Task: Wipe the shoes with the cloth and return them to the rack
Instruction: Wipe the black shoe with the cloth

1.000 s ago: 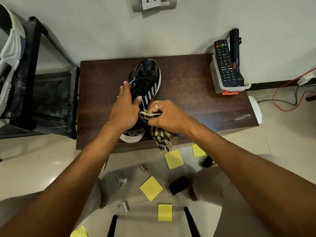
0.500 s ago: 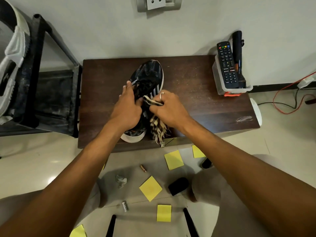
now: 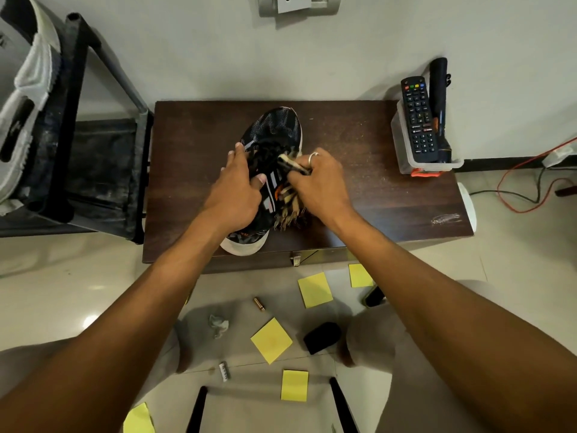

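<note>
We find the shoe [image 3: 274,129] lying lengthwise, toe toward the wall [image 3: 343,57]; left hand [image 3: 232,195] grips it, right hand [image 3: 315,182] clutches the cloth [image 3: 288,207].

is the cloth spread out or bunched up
Bunched up: the right hand grips the cloth in a wad against the shoe, fringed end dangling.

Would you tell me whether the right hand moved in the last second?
Yes, the right hand slid away from the table front, along the shoe toward its toe.
</note>
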Tool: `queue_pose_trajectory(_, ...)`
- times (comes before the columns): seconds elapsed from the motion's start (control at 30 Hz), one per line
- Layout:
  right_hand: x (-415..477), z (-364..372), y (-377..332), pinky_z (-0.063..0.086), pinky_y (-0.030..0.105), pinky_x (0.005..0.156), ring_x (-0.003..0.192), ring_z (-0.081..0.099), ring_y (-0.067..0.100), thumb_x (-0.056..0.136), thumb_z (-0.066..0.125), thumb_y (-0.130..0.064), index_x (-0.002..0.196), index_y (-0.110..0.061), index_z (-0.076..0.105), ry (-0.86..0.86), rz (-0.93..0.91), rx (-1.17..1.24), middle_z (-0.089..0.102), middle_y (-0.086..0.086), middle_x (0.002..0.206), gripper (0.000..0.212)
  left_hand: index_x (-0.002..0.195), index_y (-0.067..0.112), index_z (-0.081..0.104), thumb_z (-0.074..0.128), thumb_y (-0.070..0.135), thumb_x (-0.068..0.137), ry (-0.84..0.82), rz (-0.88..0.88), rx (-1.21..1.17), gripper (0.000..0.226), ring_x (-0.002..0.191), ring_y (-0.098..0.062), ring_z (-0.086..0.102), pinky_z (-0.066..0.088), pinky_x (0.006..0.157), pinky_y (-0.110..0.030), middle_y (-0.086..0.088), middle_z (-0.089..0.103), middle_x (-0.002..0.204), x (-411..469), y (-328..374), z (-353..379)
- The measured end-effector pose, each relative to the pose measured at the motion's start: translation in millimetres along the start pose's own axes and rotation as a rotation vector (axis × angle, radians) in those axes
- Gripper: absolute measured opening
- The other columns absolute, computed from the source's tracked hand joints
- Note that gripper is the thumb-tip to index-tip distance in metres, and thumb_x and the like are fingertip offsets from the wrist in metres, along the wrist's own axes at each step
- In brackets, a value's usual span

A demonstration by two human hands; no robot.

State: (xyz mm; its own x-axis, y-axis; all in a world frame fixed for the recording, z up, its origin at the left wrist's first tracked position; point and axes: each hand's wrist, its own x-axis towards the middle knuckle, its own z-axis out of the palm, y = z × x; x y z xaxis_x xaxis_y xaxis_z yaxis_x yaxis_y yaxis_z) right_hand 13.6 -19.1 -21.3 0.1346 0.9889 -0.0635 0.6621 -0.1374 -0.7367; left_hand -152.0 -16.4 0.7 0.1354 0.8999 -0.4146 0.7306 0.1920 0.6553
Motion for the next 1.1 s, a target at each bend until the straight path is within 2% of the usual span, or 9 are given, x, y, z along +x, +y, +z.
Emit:
queue_pose_trajectory(0.13, -24, -3, -9, 0.038, 0.01, 0.061, 0.066, 0.052, 0.0, 0.084, 0.071, -0.009, 0.066, -0.027, 0.067, -0.318, -0.015, 0.097, 0.052, -0.011, 0.078, 0.026, 0.164, 0.02, 0.0, 0.043, 0.029, 0.109, 0.041, -0.014, -0.017, 0.07, 0.157, -0.032, 0.009, 0.013, 0.126, -0.047, -0.004, 0.003, 0.171, -2, 2, 2)
queue_pose_trajectory(0.27, -29, -10, -9, 0.045, 0.035, 0.066, 0.065, 0.054, 0.012, 0.077, 0.07, -0.008, 0.057, -0.012, 0.063, -0.525, -0.052, 0.153, 0.06, 0.015, 0.074, 0.022, 0.164, 0.021, 0.0, 0.042, 0.031, 0.109, 0.051, -0.018, -0.028, 0.07, 0.157, -0.032, 0.008, 0.013, 0.127, -0.048, -0.004, 0.003, 0.171, -2, 2, 1)
queue_pose_trajectory(0.43, -8, -4, -5, 0.046, 0.012, 0.068, 0.076, 0.06, 0.001, 0.087, 0.072, -0.012, 0.099, -0.017, 0.081, -0.117, 0.0, 0.105, 0.062, -0.007, 0.084, 0.015, 0.164, 0.022, -0.001, 0.042, 0.033, 0.109, 0.02, -0.004, -0.006, 0.07, 0.157, -0.03, 0.007, 0.012, 0.126, -0.046, -0.003, 0.002, 0.171, -1, -1, -1)
queue_pose_trajectory(0.53, 1, 4, 0, 0.047, 0.017, 0.08, 0.091, 0.06, 0.011, 0.09, 0.07, -0.013, 0.111, -0.02, 0.079, 0.038, -0.012, 0.038, 0.063, 0.001, 0.098, 0.023, 0.164, 0.022, -0.002, 0.042, 0.033, 0.11, 0.014, -0.006, -0.017, 0.071, 0.157, -0.029, 0.004, 0.01, 0.126, -0.045, -0.002, 0.001, 0.171, -2, -1, -1)
queue_pose_trajectory(0.63, -4, 2, -5, 0.041, 0.015, 0.071, 0.085, 0.056, 0.009, 0.09, 0.069, -0.011, 0.102, -0.019, 0.08, -0.1, -0.052, 0.019, 0.057, -0.002, 0.093, 0.018, 0.164, 0.022, -0.002, 0.042, 0.033, 0.11, 0.017, -0.007, -0.022, 0.071, 0.157, -0.03, 0.005, 0.011, 0.126, -0.046, -0.002, 0.001, 0.171, -2, -1, -1)
queue_pose_trajectory(0.77, -27, -6, -12, 0.04, 0.02, 0.067, 0.072, 0.053, 0.006, 0.085, 0.069, -0.006, 0.06, -0.027, 0.065, -0.442, -0.085, 0.1, 0.052, -0.001, 0.083, 0.033, 0.164, 0.023, 0.001, 0.042, 0.031, 0.109, 0.054, -0.026, -0.039, 0.069, 0.157, -0.031, 0.008, 0.014, 0.126, -0.049, -0.002, 0.004, 0.171, -2, 0, 1)
queue_pose_trajectory(0.9, -37, -12, -8, 0.045, 0.028, 0.071, 0.07, 0.055, 0.007, 0.083, 0.069, -0.004, 0.065, -0.005, 0.068, -0.606, -0.067, 0.166, 0.059, 0.003, 0.077, 0.018, 0.164, 0.025, 0.003, 0.041, 0.032, 0.11, 0.08, -0.039, -0.058, 0.067, 0.157, -0.03, 0.007, 0.013, 0.127, -0.049, -0.001, 0.005, 0.171, -3, 0, 3)
queue_pose_trajectory(0.97, -34, -12, -3, 0.05, 0.033, 0.071, 0.068, 0.059, 0.01, 0.082, 0.07, -0.003, 0.065, -0.011, 0.072, -0.577, 0.018, 0.233, 0.064, 0.001, 0.071, 0.019, 0.164, 0.026, 0.003, 0.041, 0.033, 0.11, 0.085, -0.047, -0.059, 0.067, 0.157, -0.03, 0.007, 0.012, 0.127, -0.049, 0.0, 0.004, 0.171, -3, 1, 3)
queue_pose_trajectory(1.1, -32, -3, -2, 0.057, 0.04, 0.067, 0.063, 0.065, 0.015, 0.089, 0.067, -0.008, 0.071, -0.022, 0.075, -0.239, 0.148, 0.328, 0.072, 0.003, 0.068, 0.025, 0.164, 0.027, 0.004, 0.042, 0.033, 0.109, 0.122, -0.077, -0.104, 0.067, 0.157, -0.029, 0.008, 0.014, 0.126, -0.05, 0.002, 0.004, 0.171, -1, 2, 5)
